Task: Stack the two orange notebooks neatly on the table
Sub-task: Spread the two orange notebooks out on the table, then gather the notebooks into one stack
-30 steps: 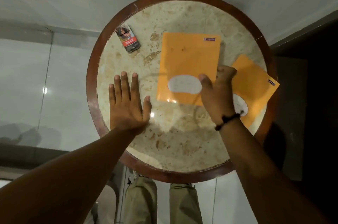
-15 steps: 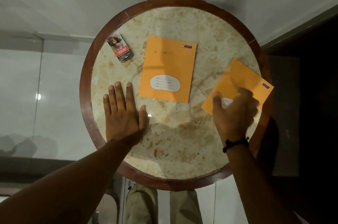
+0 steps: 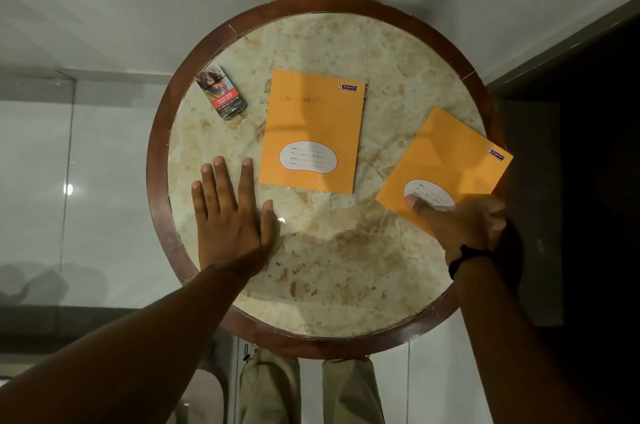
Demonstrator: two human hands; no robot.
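Observation:
One orange notebook (image 3: pixel 313 127) lies flat near the middle of the round marble table (image 3: pixel 322 271), its white name label toward me. A second orange notebook (image 3: pixel 450 156) sits tilted at the table's right edge, one corner over the rim. My right hand (image 3: pixel 465 224) grips this second notebook at its near corner, thumb pressed on its white label, fingers under the edge. My left hand (image 3: pixel 230 219) rests flat on the table with fingers spread, left of the first notebook and not touching it.
A small cigarette pack (image 3: pixel 221 96) lies at the table's far left. A dark wooden rim (image 3: pixel 156 181) rings the marble. Glossy floor tiles surround the table, with a dark area to the right. My trouser legs (image 3: pixel 308 392) show below the near edge.
My right hand let go of the middle notebook, which now lies flat, and moved right onto the second notebook's near corner. My left hand stayed flat on the table.

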